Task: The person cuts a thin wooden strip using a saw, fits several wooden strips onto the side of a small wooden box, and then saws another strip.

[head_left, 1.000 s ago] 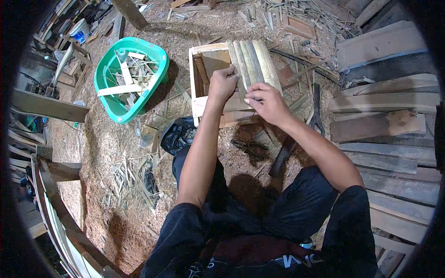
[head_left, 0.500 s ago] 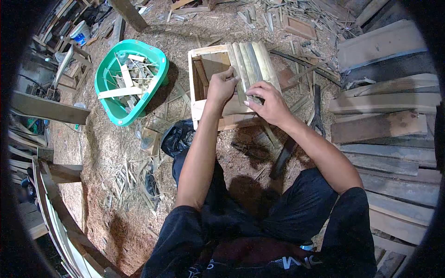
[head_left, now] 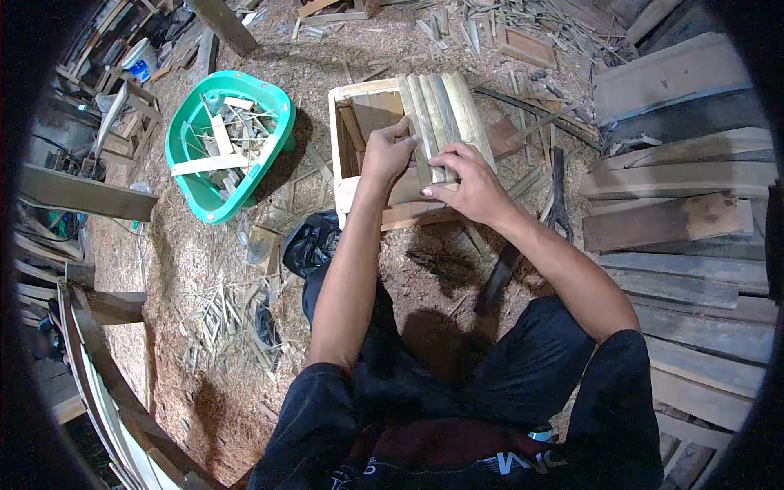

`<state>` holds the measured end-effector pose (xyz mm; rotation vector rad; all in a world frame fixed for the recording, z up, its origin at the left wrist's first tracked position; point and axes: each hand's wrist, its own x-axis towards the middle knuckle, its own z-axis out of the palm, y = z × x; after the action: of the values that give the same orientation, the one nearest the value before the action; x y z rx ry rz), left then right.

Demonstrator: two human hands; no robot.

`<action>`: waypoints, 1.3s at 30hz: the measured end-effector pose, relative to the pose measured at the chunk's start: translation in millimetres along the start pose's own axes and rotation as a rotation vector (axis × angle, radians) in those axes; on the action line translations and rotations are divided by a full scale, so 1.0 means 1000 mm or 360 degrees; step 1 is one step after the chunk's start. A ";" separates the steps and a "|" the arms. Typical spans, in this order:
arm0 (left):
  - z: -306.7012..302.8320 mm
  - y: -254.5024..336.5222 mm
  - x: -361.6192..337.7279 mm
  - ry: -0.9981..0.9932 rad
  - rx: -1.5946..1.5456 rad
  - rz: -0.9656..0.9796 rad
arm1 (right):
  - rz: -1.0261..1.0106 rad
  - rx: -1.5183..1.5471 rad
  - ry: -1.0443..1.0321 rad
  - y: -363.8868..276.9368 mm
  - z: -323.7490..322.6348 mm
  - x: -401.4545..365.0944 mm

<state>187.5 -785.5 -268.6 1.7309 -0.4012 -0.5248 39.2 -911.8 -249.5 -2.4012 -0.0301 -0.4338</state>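
Observation:
A wooden box frame (head_left: 347,189) stands on the ground in front of me, its left part uncovered and showing the inside. Several narrow wooden slats (head_left: 447,110) lie side by side over its right part. My left hand (head_left: 389,152) is closed at the left edge of the leftmost wooden slat (head_left: 422,167), thumb and index finger pinched against it; its other fingers are curled. At the near ends of the slats, my right hand (head_left: 469,184) grips with thumb below and bent fingers on top. Its palm hides part of the box's near right corner.
Left of the box, a green plastic tub (head_left: 284,135) holds wood offcuts. A black plastic bag (head_left: 312,243) lies by my knee. Stacked boards (head_left: 678,184) line the right side. Wood shavings and thin sticks (head_left: 219,314) cover the ground, and a post (head_left: 222,24) rises at the back.
My right hand has shifted slightly left, and its fingers have closed down onto the slat ends. My left hand stays nearly in place.

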 end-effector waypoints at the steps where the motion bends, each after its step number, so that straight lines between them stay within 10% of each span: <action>1: 0.000 -0.005 0.004 0.0010 0.0053 0.0036 | 0.0014 0.0011 -0.0007 0.000 0.000 0.000; 39: 0.002 0.001 0.001 0.0027 0.0207 -0.0048 | -0.0037 0.0031 -0.0008 0.001 0.000 0.000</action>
<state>187.3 -787.5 -268.1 1.8679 -0.4049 -0.5149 39.0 -913.2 -250.1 -2.3848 -0.0640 -0.4363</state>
